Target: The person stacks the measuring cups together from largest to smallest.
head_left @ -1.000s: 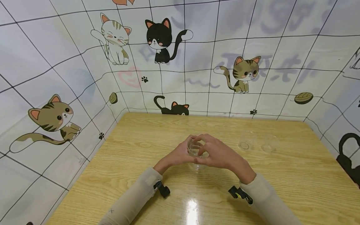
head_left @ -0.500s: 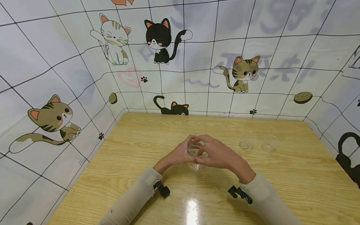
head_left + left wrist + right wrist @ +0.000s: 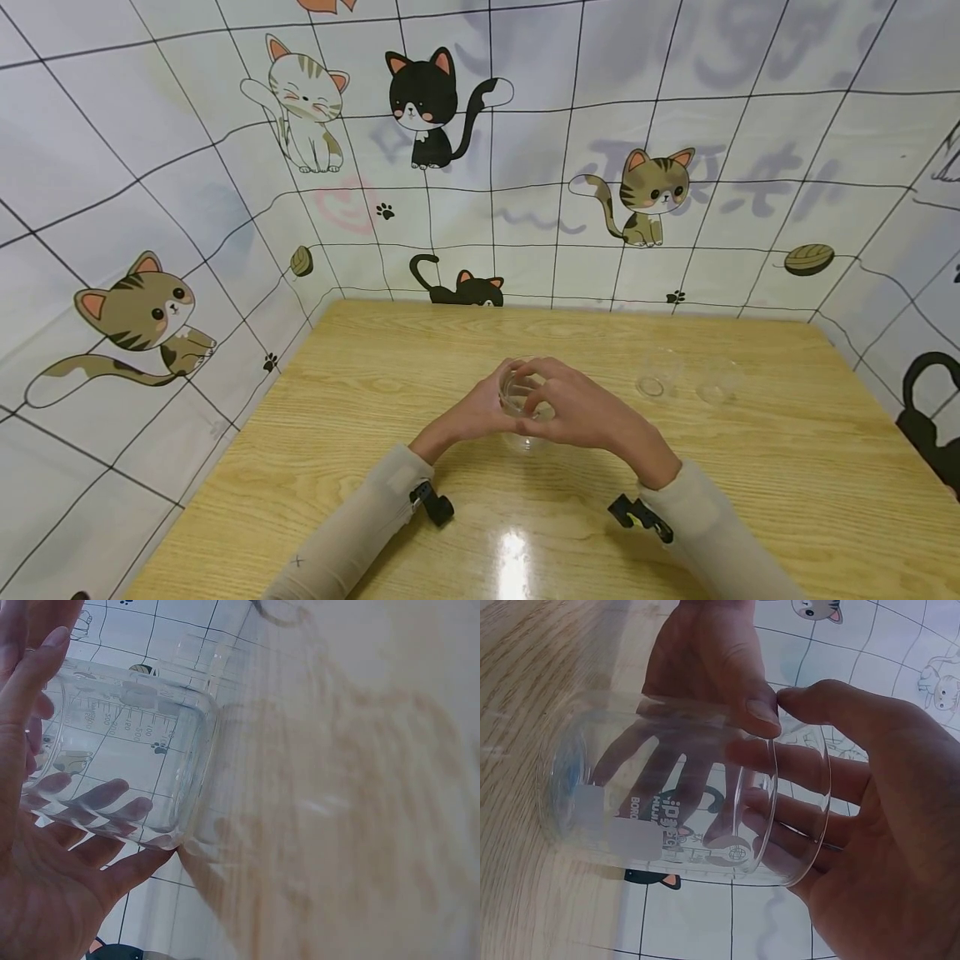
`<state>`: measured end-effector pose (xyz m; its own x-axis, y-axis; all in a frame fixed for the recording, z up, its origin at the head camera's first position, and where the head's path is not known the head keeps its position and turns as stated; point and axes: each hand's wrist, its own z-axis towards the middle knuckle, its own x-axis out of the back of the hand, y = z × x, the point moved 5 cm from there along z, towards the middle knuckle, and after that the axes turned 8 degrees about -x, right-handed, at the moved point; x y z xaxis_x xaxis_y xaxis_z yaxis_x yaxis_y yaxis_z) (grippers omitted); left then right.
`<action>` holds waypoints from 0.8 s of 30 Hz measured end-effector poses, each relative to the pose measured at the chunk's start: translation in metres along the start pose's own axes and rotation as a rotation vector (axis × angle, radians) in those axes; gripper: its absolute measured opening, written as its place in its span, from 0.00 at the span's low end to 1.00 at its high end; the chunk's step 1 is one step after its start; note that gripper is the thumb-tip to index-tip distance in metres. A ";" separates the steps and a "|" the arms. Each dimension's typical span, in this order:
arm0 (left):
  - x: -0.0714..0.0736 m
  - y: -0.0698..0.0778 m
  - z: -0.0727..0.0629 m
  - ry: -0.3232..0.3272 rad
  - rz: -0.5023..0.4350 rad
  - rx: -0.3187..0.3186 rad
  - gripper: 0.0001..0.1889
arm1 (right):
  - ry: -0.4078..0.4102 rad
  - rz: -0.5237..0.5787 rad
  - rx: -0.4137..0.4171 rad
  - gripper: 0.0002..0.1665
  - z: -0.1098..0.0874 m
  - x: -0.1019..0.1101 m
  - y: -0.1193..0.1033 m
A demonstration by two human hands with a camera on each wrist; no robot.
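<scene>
A clear glass beaker [image 3: 528, 442] stands on the wooden table between both hands. In the right wrist view the beaker [image 3: 641, 840] bears white printing, and two rim lines show near its mouth. Graduation numbers show through the glass beaker [image 3: 112, 735] in the left wrist view. My left hand [image 3: 480, 408] wraps its far-left side, fingers spread along the wall. My right hand [image 3: 577, 406] holds the mouth, with its fingers curled at the rim [image 3: 821, 825]. The two thumbs meet on the near side.
Two more clear glass vessels, one on the left [image 3: 654, 379] and one on the right [image 3: 718, 385], stand farther back on the wooden table [image 3: 375, 358]. Cat-printed cloth [image 3: 525, 208] hangs around the back and sides. Each sleeve carries a small black wrist camera [image 3: 435, 504].
</scene>
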<state>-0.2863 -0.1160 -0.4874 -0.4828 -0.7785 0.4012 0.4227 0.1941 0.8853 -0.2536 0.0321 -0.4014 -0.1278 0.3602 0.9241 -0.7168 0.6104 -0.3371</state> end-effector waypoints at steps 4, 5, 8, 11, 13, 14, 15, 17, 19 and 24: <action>0.000 -0.001 -0.001 0.011 0.016 0.010 0.43 | 0.028 0.042 0.020 0.11 -0.001 0.004 0.000; 0.000 -0.001 -0.001 0.013 0.008 0.011 0.43 | 0.045 0.058 0.035 0.11 -0.001 0.005 -0.001; -0.001 0.000 -0.001 0.020 -0.018 0.018 0.46 | 0.110 0.106 0.094 0.10 -0.002 0.011 -0.001; -0.002 0.000 -0.001 0.024 -0.051 0.025 0.47 | 0.189 0.106 0.141 0.09 -0.003 0.019 0.001; -0.003 -0.001 -0.001 0.023 -0.061 0.033 0.48 | 0.223 0.099 0.140 0.10 -0.004 0.024 0.004; -0.003 -0.001 -0.001 0.023 -0.068 0.039 0.47 | 0.235 0.092 0.131 0.11 -0.005 0.027 0.006; -0.003 -0.001 -0.001 0.022 -0.071 0.043 0.47 | 0.241 0.088 0.117 0.12 -0.006 0.030 0.008; -0.003 -0.002 -0.001 0.022 -0.083 0.050 0.48 | 0.247 0.083 0.090 0.15 -0.007 0.034 0.013; -0.003 -0.001 0.000 0.021 -0.086 0.051 0.49 | 0.252 0.085 0.061 0.17 -0.009 0.039 0.018; -0.003 -0.001 0.001 0.020 -0.092 0.050 0.48 | 0.285 0.081 0.016 0.18 -0.014 0.051 0.032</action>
<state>-0.2855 -0.1131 -0.4892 -0.5024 -0.8059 0.3134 0.3383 0.1504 0.9289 -0.2735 0.0803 -0.3678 0.0105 0.5923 0.8056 -0.7231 0.5609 -0.4030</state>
